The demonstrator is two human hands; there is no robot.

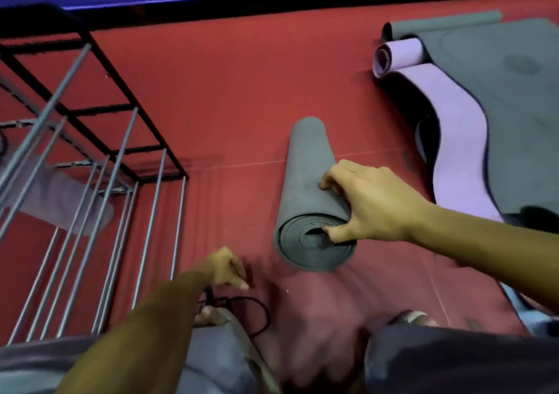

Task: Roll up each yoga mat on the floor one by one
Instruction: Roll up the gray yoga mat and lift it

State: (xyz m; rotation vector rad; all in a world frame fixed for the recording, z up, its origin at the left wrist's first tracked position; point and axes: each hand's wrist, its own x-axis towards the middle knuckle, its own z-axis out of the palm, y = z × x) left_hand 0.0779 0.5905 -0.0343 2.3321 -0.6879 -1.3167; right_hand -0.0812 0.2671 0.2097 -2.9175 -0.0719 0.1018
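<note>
Right hand (370, 203) grips the fully rolled grey foam yoga mat (311, 188), left hand (228, 268) hangs loose and empty — next, I'd say, the half-unrolled lilac mat (450, 139).

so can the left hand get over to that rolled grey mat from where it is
Probably yes. The left hand hangs free, holding nothing, just beside the near end of the rolled grey mat, with only bare red floor between them. The right hand grips that end, so the far part is freer.

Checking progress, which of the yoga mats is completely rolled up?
The dark grey rolled foam mat gripped by the right hand; the lilac mat and the other grey mat are only partly rolled.
</note>
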